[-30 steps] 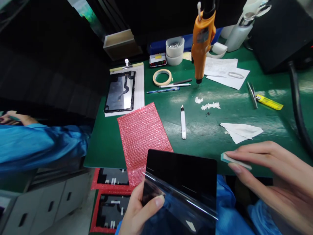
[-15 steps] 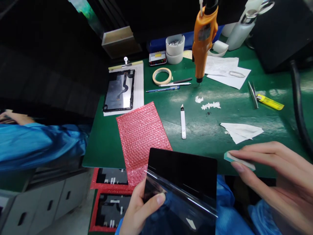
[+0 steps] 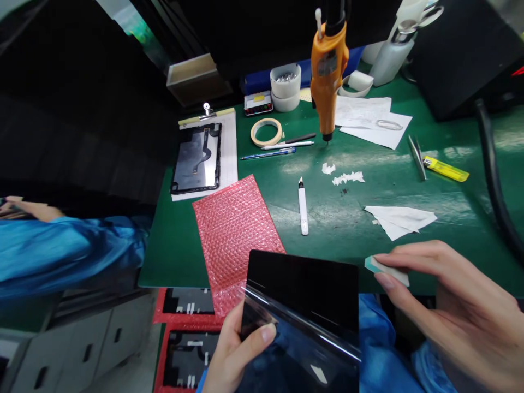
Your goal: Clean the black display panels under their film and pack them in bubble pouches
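Observation:
My left hand (image 3: 241, 344) grips the left edge of a black, glossy screen panel (image 3: 307, 278), its thumb on the front. A clear film (image 3: 303, 349) lies over the panel's lower part, its upper edge lifted in a slanting fold. A small white scrap (image 3: 318, 374) shows on or under the film. My right hand (image 3: 446, 295) pinches a small white block with a teal end (image 3: 387, 271), which looks like an eraser, between thumb and fingers. The block is just right of the panel, apart from it. Under the panel's left corner lies a red bubble-wrap pouch (image 3: 235, 234).
On the green table (image 3: 262, 202) lie a white craft knife (image 3: 303, 210), pens, a tape roll (image 3: 266, 132), tweezers (image 3: 417, 158), a yellow lighter (image 3: 446, 168) and paper scraps. An orange electric screwdriver (image 3: 327, 76) hangs above. A co-worker's blue sleeve (image 3: 73, 251) is at left.
My right hand with the small block has moved slightly left, closer to the panel's right edge. The camera view has shifted a little; my left hand keeps its hold.

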Available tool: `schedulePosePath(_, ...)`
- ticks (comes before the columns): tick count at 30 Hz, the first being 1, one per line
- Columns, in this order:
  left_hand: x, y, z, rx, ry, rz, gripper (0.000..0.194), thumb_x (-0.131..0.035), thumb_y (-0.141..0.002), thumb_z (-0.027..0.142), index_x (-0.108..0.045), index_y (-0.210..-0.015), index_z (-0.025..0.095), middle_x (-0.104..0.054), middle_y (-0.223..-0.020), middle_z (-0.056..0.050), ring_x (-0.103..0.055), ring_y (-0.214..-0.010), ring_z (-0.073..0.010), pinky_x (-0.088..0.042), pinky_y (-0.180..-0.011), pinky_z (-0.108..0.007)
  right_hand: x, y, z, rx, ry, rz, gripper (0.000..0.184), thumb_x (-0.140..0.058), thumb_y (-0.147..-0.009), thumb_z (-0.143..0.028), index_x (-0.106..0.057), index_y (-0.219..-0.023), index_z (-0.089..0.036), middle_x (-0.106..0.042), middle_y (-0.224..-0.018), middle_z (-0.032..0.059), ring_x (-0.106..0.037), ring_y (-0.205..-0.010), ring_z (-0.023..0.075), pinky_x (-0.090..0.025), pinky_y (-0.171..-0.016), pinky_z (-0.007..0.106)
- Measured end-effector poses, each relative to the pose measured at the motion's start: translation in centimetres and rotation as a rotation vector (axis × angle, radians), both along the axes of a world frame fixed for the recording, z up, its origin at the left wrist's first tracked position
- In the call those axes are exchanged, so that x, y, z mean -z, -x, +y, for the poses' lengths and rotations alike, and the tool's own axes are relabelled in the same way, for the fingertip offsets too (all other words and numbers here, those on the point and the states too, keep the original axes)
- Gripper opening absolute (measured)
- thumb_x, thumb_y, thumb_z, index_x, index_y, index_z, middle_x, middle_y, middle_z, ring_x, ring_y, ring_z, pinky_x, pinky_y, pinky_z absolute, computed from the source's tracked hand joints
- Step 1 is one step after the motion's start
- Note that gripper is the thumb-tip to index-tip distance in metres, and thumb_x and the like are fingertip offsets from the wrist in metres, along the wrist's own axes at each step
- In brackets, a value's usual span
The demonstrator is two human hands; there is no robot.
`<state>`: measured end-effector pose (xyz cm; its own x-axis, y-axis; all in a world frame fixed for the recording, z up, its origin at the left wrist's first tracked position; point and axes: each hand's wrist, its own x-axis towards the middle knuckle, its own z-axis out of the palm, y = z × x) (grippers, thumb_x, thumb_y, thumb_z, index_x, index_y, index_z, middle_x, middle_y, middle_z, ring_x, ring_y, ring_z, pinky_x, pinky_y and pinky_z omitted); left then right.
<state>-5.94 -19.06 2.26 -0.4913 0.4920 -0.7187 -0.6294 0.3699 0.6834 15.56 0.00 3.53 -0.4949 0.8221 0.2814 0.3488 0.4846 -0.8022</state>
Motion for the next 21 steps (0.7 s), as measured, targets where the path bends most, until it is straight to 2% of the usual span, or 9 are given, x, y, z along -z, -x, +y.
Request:
schedulePosePath(6, -0.1, -0.1, 0.1, 0.027, -0.011, -0.014, 0.055, -0.114, -0.062, 0.057, -0.094, -0.097, 0.019, -0.085, -0.082, -0.006, -0.079, -0.077, -0.0255, -0.064, -0.077, -0.031, 0.4, 0.4, 0.4, -0.096, -0.041, 0.024, 0.013, -0.078, -0.11, -0.019, -0.08, -0.118, -0.029, -0.077, -0.105, 0.002, -0.076, -0.09, 0.017, -0.061, -0.073, 0.028)
schedulePosePath(12, -0.3, -0.2, 0.6, 0.027, -0.002, -0.001, 0.056, -0.115, -0.059, 0.059, -0.094, -0.092, 0.019, -0.086, -0.081, -0.006, -0.078, -0.075, -0.0228, -0.062, -0.076, -0.028, 1.2, 0.8, -0.1, 0.0, -0.075, 0.078, 0.02, -0.079, -0.107, -0.012, -0.079, -0.119, -0.029, -0.075, -0.103, 0.0022, -0.073, -0.087, 0.0178, -0.06, -0.073, 0.032)
schedulePosePath(17, -0.3, -0.2, 0.7, 0.011, 0.017, -0.005, 0.057, -0.116, -0.057, 0.058, -0.094, -0.092, 0.019, -0.085, -0.081, -0.006, -0.079, -0.077, -0.0253, -0.064, -0.077, -0.031, 1.6, 1.2, -0.7, -0.032, -0.069, 0.107, 0.016, -0.079, -0.106, -0.01, -0.077, -0.111, -0.025, -0.073, -0.097, -0.0001, -0.071, -0.08, 0.0128, -0.057, -0.066, 0.026)
schedulePosePath(21, -0.2, -0.2, 0.6, 0.025, 0.015, -0.002, 0.056, -0.115, -0.058, 0.059, -0.093, -0.089, 0.018, -0.083, -0.077, -0.005, -0.075, -0.072, -0.0206, -0.06, -0.073, -0.027, 1.7, 1.5, -0.9, 0.037, -0.071, 0.149, 0.02, -0.082, -0.103, -0.007, -0.078, -0.111, -0.025, -0.073, -0.096, 0.0002, -0.071, -0.079, 0.0137, -0.059, -0.065, 0.027)
